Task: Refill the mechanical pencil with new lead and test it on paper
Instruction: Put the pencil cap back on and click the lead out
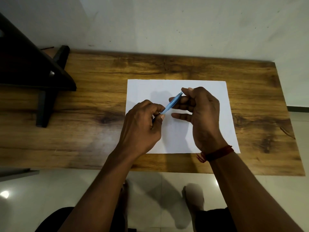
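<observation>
A light blue mechanical pencil (172,102) is held slanted above a white sheet of paper (215,104) on the wooden table. My left hand (142,128) pinches its lower end, which is hidden in the fingers. My right hand (202,114) pinches the upper end between thumb and forefinger, the other fingers spread. No loose lead or lead case is visible.
The wooden table (93,101) stands against a pale wall. A dark wooden stand (33,69) sits at the table's left end. A red thread band circles my right wrist. Below the near edge lie a tiled floor and my feet.
</observation>
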The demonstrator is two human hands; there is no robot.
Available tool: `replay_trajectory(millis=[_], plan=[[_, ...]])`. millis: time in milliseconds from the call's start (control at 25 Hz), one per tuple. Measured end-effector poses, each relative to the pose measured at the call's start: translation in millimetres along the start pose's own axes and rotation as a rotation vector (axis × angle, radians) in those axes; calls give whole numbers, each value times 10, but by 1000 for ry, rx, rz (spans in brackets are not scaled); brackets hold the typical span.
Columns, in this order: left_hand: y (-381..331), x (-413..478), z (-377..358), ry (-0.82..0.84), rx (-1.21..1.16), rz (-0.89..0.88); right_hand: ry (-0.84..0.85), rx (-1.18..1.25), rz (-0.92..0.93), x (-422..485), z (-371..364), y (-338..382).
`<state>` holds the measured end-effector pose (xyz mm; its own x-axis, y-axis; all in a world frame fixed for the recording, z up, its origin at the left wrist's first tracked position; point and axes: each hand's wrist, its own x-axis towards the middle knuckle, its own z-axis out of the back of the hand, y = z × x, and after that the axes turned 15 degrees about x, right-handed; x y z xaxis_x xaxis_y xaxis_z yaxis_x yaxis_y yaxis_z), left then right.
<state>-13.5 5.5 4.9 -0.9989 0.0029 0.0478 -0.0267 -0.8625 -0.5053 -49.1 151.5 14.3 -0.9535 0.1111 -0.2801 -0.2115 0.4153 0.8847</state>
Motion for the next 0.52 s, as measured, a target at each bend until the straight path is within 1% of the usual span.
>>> replay_trajectory(millis=[160, 280, 400, 520], plan=[[-38, 8, -1, 12, -31, -2, 48, 108, -24, -23, -17, 24], [-128, 33, -17, -28, -45, -14, 42, 147, -30, -7, 2, 23], [-179, 35, -37, -50, -34, -38, 53, 128, -87, -25, -19, -20], [-158, 42, -43, -65, -32, -56, 79, 109, -101, -29, -11, -26]])
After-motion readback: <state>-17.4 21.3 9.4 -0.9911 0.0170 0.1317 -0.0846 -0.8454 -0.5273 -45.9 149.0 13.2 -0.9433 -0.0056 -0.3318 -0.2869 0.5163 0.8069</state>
